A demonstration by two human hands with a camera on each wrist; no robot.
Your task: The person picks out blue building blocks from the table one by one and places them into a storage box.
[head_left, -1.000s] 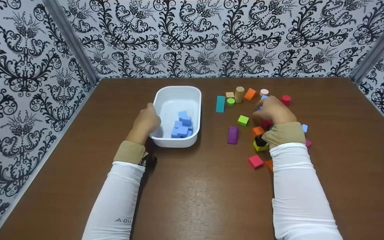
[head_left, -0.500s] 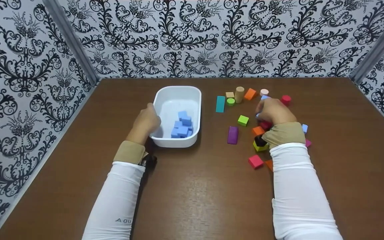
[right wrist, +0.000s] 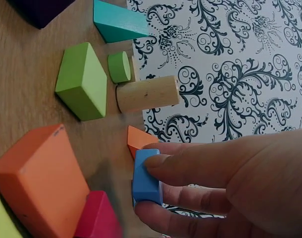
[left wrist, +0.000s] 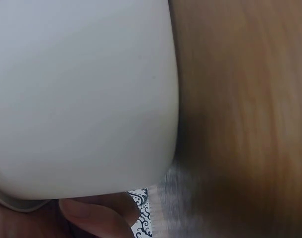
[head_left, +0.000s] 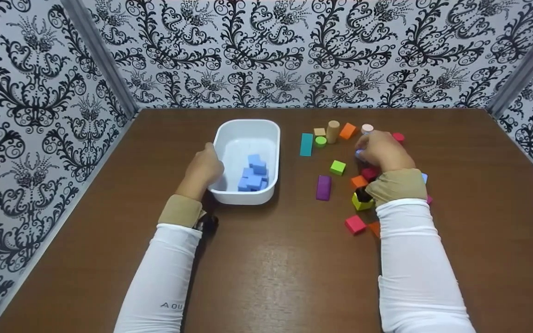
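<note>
My left hand (head_left: pixel 205 168) grips the left rim of a white plastic tub (head_left: pixel 246 199). Several light blue blocks (head_left: pixel 253 181) lie in a heap inside it. In the left wrist view the tub's outer wall (left wrist: pixel 86 99) fills much of the picture, with curled fingers (left wrist: pixel 94 218) at its edge. Over at the scattered blocks, my right hand (head_left: pixel 384 150) pinches a blue block (right wrist: pixel 147 176) between thumb and fingers. Another blue piece shows just behind it, mostly hidden. A dark red block (head_left: pixel 369 173) lies below that hand, beside an orange block (head_left: pixel 359 181).
Around the right hand lie a lime green block (head_left: pixel 337 167), a purple block (head_left: pixel 323 188), a teal block (head_left: pixel 306 144), a wooden cylinder (head_left: pixel 332 132) and a pinkish-red block (head_left: pixel 355 225). A patterned wall (head_left: pixel 266 55) bounds the wooden table (head_left: pixel 266 259) at the back.
My right hand has shifted slightly among the blocks, covering the farther blue block and part of the red cylinder. My left hand and the tub stay put.
</note>
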